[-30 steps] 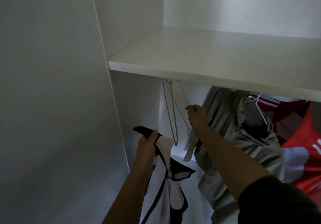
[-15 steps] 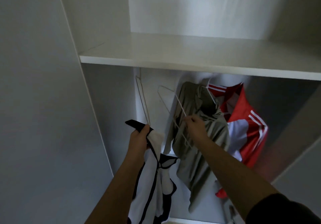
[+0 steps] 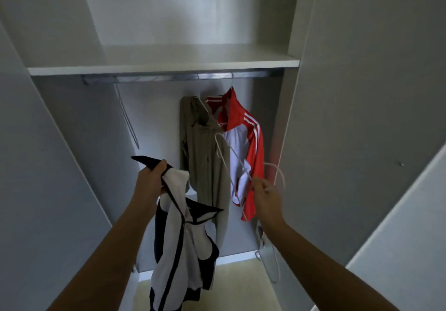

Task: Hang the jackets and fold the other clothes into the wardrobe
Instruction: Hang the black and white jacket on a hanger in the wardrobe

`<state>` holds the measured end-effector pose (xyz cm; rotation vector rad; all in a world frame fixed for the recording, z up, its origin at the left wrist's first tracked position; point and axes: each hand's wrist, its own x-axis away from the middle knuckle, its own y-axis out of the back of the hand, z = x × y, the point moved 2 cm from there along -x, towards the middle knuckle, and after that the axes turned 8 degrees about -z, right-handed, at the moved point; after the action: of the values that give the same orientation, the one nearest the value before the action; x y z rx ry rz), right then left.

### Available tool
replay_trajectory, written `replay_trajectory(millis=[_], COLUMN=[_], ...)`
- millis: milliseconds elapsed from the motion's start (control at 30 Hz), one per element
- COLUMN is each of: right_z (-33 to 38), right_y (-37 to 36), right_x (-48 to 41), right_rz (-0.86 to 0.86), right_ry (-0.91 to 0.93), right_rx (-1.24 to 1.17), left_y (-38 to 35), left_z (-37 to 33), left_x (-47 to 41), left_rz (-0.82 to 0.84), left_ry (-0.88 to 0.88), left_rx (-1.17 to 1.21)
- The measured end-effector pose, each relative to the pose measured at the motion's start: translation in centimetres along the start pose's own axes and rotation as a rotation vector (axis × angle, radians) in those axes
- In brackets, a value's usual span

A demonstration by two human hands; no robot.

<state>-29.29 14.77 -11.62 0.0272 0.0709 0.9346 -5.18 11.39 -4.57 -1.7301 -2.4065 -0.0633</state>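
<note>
Left hand (image 3: 150, 181): fingers grip jacket (image 3: 179, 238) collar, ready for hanging.
Right hand (image 3: 266, 197): fingers pinch hanger (image 3: 231, 163), centre frame.

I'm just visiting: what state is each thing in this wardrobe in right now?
black-and-white jacket, off the rail, gripped by the left hand
white hanger, bare, held by the right hand
khaki jacket, hanging on the rail
red-and-white jacket, hanging on the rail
spare hanger, bare, hanging on the rail
</note>
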Motion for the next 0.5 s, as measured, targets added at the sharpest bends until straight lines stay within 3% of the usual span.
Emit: replay_trajectory(millis=[200,333,433,500], right_z=[5.6,9.0,10.0,9.5], right_y=[4.4,5.8,5.5,4.7], right_x=[1.5,3.9,5.2,6.0], right_rz=[0.106,0.021,0.105,0.190], right_ry=[-0.038,0.024,0.023,-0.013], right_rx=[-0.180,-0.625,-0.812,-0.810], left_y=[-0.4,-1.3,-1.6,-1.2], left_z=[-0.1,-1.2,-2.4,-3.6], left_x=[2.9,4.9,6.1,6.7], left_rz=[0.039,0.043,0.060,0.014], left_ry=[0.010,-0.030,-0.092,-0.127], left_rx=[-0.045,-0.016,-0.032,-0.028])
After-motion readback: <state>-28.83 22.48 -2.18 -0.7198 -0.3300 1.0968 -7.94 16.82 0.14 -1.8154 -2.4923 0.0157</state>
